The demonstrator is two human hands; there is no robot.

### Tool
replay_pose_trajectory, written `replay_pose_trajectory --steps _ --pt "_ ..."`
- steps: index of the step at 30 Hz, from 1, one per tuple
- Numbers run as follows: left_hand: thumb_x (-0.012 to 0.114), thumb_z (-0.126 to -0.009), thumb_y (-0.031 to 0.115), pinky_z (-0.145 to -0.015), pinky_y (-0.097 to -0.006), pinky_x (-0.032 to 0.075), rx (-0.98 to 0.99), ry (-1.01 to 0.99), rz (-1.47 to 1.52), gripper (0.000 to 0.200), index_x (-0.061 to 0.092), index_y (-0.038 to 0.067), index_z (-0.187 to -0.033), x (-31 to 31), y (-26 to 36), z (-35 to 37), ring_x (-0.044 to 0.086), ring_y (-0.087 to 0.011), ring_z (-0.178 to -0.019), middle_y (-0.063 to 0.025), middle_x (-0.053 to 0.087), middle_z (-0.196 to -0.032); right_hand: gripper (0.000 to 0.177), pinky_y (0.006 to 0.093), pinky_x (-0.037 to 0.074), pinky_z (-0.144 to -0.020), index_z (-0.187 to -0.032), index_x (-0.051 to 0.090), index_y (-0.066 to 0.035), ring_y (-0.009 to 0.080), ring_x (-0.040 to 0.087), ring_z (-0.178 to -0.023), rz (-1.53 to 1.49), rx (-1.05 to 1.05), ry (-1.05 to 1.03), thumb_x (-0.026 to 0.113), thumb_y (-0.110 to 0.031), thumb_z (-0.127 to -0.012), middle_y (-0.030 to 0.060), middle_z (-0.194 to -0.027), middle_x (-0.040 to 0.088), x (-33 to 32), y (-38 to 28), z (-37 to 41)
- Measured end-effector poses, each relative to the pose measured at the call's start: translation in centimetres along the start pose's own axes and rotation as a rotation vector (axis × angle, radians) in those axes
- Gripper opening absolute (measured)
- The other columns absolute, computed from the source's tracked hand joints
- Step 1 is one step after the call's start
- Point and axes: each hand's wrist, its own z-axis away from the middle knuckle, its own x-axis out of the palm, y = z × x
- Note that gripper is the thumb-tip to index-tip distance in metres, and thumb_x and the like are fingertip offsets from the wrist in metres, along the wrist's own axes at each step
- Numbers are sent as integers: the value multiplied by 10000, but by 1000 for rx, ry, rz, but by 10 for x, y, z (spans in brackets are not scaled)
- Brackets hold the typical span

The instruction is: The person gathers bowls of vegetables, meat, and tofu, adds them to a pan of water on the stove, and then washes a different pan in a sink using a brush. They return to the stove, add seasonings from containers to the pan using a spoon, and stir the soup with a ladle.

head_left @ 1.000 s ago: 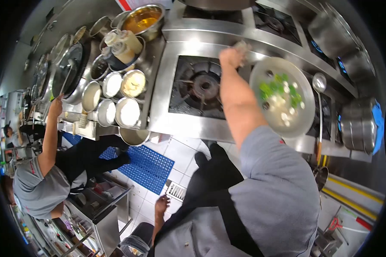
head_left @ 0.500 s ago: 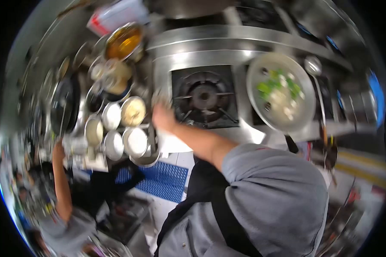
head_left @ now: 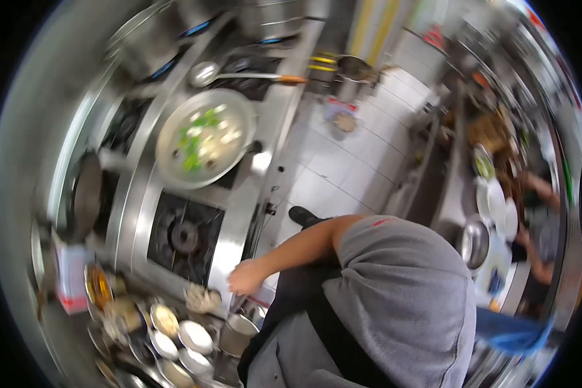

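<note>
My right hand (head_left: 244, 278) hangs over the front edge of the stove, its fingers smeared by motion. A crumpled pale cloth (head_left: 202, 299) lies on the steel close by, apart from the hand. Beside it is a bare gas burner (head_left: 186, 238) with a black grate. Farther along the stove sits a wide pan (head_left: 168, 161) with pale liquid, green pieces, white chunks and a few dark ones; its dark handle points to the floor side. Out of view is my left hand.
A ladle (head_left: 204, 74) with a wooden handle lies past the pan. Large pots (head_left: 271, 19) stand beyond. Several bowls of white and yellow contents (head_left: 195, 337) sit at lower left. Tiled floor (head_left: 323, 155) separates the stove from a counter (head_left: 456, 194), where another person's hands (head_left: 538, 187) show.
The view has swung round, bringing the floor and the opposite counter in. My right hand has come away from the cloth to the stove's front edge.
</note>
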Motion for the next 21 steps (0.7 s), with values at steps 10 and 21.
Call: replay_pose_trajectory --steps 10,21 --pt "507 -831 110 -796 -473 518 626 -517 92 374 636 -24 -1155 147 506 -305 647 -431 -873 -295 650 -969 319 478 534 -799 -949 720 -9 380 663 -955 -333 1416 355 626 -300 -861 204 -993 698 -11 67 388" --pt "538 -842 210 -687 -467 510 1090 -425 -22 282 690 33 -1001 140 955 -392 659 -360 -729 -220 667 -823 414 473 497 -876 -1008 700 8 387 641 -998 -581 1512 640 627 -375 -867 219 -1007 689 -14 51 549"
